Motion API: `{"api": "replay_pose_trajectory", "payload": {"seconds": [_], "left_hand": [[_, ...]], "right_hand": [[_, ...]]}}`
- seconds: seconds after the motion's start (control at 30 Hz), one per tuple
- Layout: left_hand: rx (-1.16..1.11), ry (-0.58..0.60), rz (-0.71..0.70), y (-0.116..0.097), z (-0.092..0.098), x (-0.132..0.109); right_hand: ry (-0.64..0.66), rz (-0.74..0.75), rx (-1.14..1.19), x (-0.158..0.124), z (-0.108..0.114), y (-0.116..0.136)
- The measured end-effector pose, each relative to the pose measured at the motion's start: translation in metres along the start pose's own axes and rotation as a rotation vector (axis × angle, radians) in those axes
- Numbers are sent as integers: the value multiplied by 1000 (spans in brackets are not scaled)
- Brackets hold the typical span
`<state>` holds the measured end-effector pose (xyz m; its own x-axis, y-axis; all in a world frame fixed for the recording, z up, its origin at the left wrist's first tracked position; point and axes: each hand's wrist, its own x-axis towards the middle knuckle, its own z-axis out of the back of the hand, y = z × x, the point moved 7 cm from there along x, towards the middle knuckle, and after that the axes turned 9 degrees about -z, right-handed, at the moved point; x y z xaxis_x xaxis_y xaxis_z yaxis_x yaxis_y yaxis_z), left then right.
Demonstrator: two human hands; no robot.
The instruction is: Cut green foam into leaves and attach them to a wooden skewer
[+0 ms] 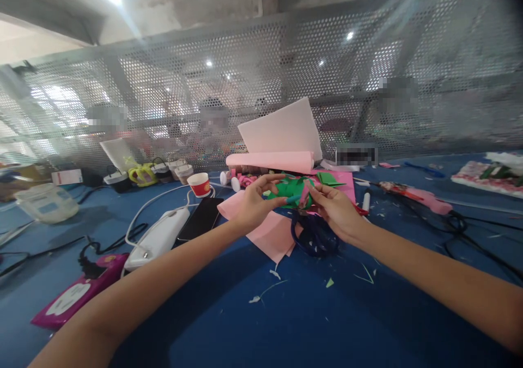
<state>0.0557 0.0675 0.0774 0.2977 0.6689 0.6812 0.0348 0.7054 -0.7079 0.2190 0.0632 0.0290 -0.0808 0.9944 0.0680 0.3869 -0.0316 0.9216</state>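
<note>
Between my two hands, above the table, is a green paper or foam piece [286, 185]. My left hand [257, 199] grips its left side, thumb below and fingers curved over the top. My right hand [337, 207] closes at its right end, pinching a small pink strip [304, 194] that lies against the green. Whether the strip is attached, I cannot tell. Just below my hands lie dark blue-handled scissors [314, 238], their blades hidden. Pink sheets [269, 234] lie under and beside them. Behind my right hand, a folded green piece [329, 179] rests on a brighter pink sheet [347, 182].
A phone [200, 219], a white power strip [159, 237], a magenta box with a plug [81, 292] and a paper cup [199, 185] stand left. A pink glue gun [433, 200] with cables lies right. A pink roll [269, 161] is behind, before a perforated metal screen [171, 85].
</note>
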Motion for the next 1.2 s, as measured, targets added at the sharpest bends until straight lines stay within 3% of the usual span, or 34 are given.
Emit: {"api": "replay_pose_trajectory", "payload": {"seconds": [0.13, 0.3, 0.7, 1.0, 1.2], "left_hand": [[128, 116, -67, -4, -6, -3], [151, 206, -40, -1, -11, -5], [-160, 92, 170, 11, -12, -5], [-46, -13, 182, 18, 1, -1], [-32, 18, 183, 16, -2, -1]], "right_hand": [[-37, -73, 51, 3, 5, -6], [-60, -88, 20, 2, 6, -5], [-6, 6, -6, -6, -5, 3], [-104, 150, 63, 0, 10, 11], [-102, 126, 102, 5, 12, 6]]}}
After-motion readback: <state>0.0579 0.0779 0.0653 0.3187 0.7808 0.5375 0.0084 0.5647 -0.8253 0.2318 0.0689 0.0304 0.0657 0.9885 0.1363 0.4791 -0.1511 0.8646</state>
